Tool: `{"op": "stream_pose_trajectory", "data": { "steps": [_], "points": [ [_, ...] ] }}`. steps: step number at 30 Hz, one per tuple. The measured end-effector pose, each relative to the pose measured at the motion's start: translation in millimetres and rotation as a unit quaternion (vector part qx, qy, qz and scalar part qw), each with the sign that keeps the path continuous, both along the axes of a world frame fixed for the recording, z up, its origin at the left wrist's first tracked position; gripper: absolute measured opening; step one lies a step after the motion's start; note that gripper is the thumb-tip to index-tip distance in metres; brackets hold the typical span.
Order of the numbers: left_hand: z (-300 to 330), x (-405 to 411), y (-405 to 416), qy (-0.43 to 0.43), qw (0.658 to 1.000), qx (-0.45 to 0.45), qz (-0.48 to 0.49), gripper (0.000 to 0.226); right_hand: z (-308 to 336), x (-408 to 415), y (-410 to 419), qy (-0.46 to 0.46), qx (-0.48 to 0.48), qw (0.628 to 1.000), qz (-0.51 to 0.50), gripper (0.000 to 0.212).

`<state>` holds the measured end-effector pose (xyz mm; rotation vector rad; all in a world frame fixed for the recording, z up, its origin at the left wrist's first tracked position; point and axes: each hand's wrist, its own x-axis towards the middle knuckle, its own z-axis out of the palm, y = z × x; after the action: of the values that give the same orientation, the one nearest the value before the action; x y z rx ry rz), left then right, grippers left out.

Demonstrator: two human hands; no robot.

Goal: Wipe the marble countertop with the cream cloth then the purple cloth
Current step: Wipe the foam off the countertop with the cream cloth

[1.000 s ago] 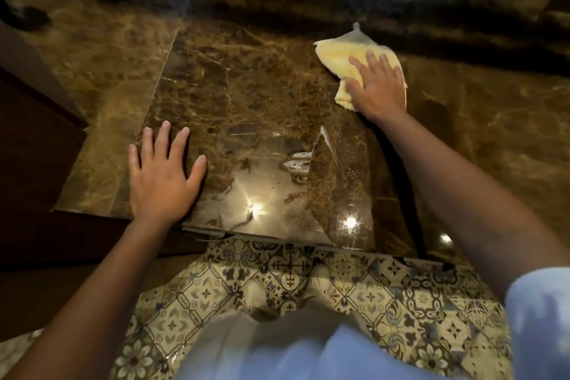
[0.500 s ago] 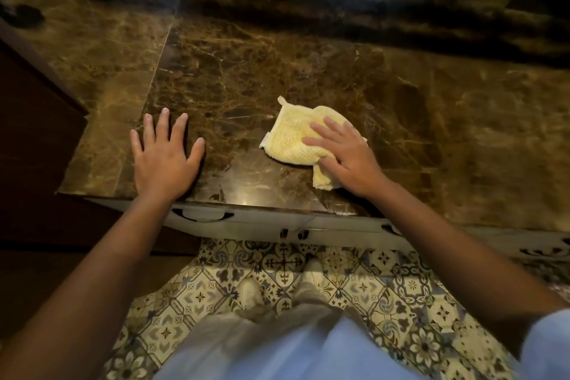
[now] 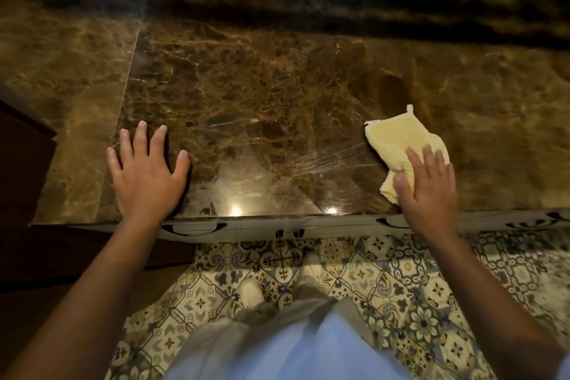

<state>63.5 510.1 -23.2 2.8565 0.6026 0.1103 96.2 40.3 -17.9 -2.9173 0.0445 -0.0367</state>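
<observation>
The brown marble countertop (image 3: 277,86) fills the upper half of the head view. A crumpled cream cloth (image 3: 398,142) lies on it near the front edge at the right. My right hand (image 3: 427,187) presses flat on the cloth's near part, fingers spread over it. My left hand (image 3: 146,173) rests palm down on the marble at the left, fingers apart, holding nothing. Thin wet streaks show on the stone between the two hands. No purple cloth is in view.
A raised marble ledge (image 3: 339,0) runs along the back of the counter. A seam (image 3: 132,52) divides the slab at the left. Drawer handles (image 3: 191,228) sit under the front edge. Patterned floor tiles (image 3: 385,284) and my feet are below.
My right hand has swept the cream cloth from the back of the counter to the front middle, then rightwards along the front edge. The left hand has stayed put.
</observation>
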Motion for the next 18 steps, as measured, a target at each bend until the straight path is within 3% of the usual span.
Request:
{"op": "stream_pose_trajectory", "data": {
  "steps": [5, 11, 14, 18],
  "points": [
    [1, -1, -2, -0.013, 1.000, 0.001, -0.001, 0.062, -11, -29, 94, -0.022, -0.001, 0.998, -0.059, 0.071],
    [3, -1, -3, -0.012, 1.000, -0.005, -0.001, 0.063, -14, -44, 200, -0.041, -0.002, 0.999, 0.023, 0.070],
    [5, -4, -2, -0.012, 1.000, -0.016, -0.004, 0.063, -13, -45, 205, -0.065, 0.008, 0.993, 0.097, 0.061],
    [7, -7, -1, -0.006, 1.000, -0.017, -0.013, 0.062, -8, -31, 138, -0.068, 0.039, 0.984, 0.162, 0.051]
  ]
}}
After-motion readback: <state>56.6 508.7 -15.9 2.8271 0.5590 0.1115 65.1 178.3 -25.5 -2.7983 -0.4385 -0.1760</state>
